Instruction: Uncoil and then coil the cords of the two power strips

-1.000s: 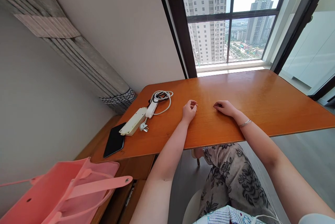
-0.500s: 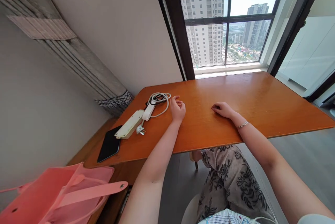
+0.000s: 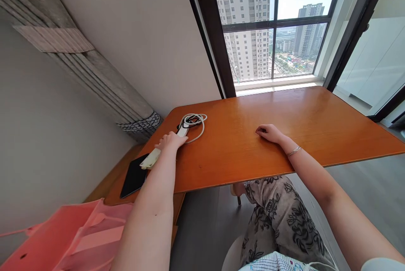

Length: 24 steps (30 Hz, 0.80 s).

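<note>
On the left of the table, my left hand [image 3: 172,140] lies over a cream power strip [image 3: 150,159], its fingers bent over the far edge and the thumb out to the right. The hand and forearm cover the middle of the strip. Just beyond the thumb, a white power strip or adapter [image 3: 182,131] shows in part, beside coiled white and black cables [image 3: 193,120]. The plug is hidden. My right hand [image 3: 268,132] rests on the tabletop with its fingers loosely curled in, holding nothing.
The brown wooden table [image 3: 234,148] reaches to the window [image 3: 275,26]. A black tablet-like slab [image 3: 134,177] lies near its left end, by the cream strip. At the lower left is a pink bag [image 3: 60,237]. A tied curtain [image 3: 104,81] hangs at the left.
My left hand has moved left from beside the cables onto the cream power strip, and the forearm now hides the plug. My right hand has stayed in place.
</note>
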### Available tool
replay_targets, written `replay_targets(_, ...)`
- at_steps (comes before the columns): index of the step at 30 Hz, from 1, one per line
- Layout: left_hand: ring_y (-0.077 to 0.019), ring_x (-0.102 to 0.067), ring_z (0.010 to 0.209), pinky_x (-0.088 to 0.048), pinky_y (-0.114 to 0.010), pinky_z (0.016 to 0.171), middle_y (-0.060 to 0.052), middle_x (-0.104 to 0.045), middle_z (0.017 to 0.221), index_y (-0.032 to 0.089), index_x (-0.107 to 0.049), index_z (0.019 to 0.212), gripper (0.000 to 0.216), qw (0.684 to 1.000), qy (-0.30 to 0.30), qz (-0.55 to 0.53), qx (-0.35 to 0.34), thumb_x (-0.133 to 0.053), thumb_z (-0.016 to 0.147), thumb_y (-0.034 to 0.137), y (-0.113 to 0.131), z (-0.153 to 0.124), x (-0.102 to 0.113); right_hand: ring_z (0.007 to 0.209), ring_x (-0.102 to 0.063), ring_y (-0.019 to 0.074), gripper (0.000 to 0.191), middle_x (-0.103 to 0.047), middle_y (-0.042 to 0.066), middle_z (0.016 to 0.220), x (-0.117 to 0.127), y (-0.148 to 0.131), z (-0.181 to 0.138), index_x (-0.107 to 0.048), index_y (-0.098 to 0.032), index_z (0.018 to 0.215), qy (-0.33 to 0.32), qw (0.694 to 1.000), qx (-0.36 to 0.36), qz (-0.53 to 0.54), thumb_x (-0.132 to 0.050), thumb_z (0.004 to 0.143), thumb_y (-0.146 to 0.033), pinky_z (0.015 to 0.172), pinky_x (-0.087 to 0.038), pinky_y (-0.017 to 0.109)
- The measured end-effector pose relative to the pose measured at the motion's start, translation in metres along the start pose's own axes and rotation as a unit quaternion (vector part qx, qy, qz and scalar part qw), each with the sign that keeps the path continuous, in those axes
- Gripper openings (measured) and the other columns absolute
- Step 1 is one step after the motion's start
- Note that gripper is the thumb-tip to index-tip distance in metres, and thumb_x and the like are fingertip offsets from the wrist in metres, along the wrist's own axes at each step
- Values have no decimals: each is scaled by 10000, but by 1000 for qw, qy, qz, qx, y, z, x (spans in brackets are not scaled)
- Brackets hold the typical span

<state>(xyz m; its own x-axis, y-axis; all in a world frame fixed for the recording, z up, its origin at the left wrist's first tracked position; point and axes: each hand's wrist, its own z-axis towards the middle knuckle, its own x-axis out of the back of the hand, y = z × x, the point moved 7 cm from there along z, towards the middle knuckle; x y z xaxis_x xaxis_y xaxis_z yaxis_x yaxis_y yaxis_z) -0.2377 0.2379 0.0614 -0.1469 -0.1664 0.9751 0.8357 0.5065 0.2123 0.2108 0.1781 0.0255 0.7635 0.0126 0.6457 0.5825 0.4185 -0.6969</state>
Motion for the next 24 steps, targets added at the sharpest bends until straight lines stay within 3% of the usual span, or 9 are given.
replay_targets(6,-402,-606,1223,-510,-504,934,-262,-634,1315,124,-661,1201,562,998,-11,47,-44,-657,759,472,6,8,-10,720,-640,142,139,-744,17,802,0,1,1,-760,-194,898,2,1000,8,-4,-625,874,-221,684,-473,252)
replay_targets(11,-402,-631,1181,-461,-520,983,-240,-702,1208,136,-710,1108,455,993,5,57,-103,-569,835,471,24,-9,-13,745,-654,151,138,-753,24,829,-1,2,1,-760,-198,898,4,1000,12,-3,-626,874,-225,700,-487,259)
replay_targets(17,-367,-628,1176,-314,-547,1134,-176,-732,1165,178,-731,1060,369,969,21,6,-248,-568,844,429,77,-61,-21,802,-666,168,145,-741,31,858,0,5,2,-745,-210,917,29,999,5,17,-608,886,-247,775,-524,297)
replay_targets(24,-295,-590,1265,-97,-593,1246,-39,-695,1315,292,-676,1232,378,892,14,-112,-438,-576,881,390,149,-149,-33,1135,-645,227,389,-653,132,1305,22,31,6,-666,-200,1215,196,971,-81,113,-587,919,-441,1009,-508,389)
